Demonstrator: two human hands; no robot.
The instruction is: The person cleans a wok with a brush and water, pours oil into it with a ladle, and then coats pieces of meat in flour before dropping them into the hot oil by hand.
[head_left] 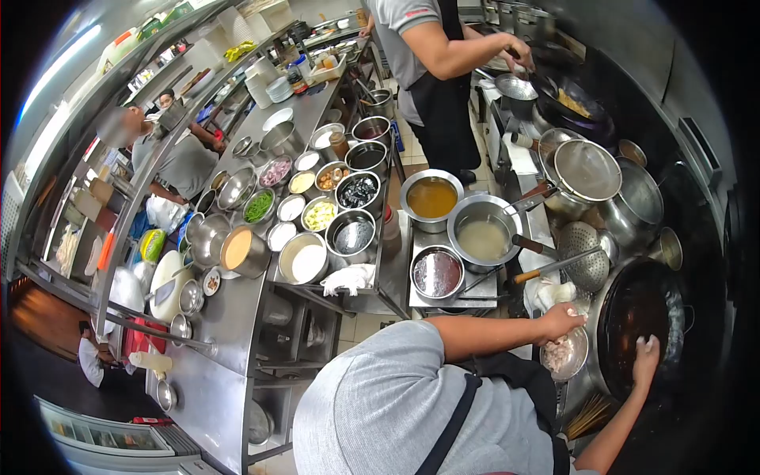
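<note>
My left hand (560, 321) is closed around pale, wet-looking pieces, just above a metal bowl (567, 360) of similar pale pieces, perhaps raw meat. Over the near side of a large dark wok (629, 317), my right hand (647, 362) has its fingers bent together with whitish tips. What the right fingers hold, if anything, is too small to make out. Dark liquid lies in the wok, with pale froth along its far edge. Beside the left hand is a crumpled white cloth (546, 293).
A perforated skimmer (584, 257) and a strainer (587, 170) lie left of the wok. Pots of yellow liquid (431, 199) and cloudy liquid (484, 237) stand behind my left arm. Several ingredient containers fill a steel counter (210, 380). A co-worker (431, 71) stands at another wok.
</note>
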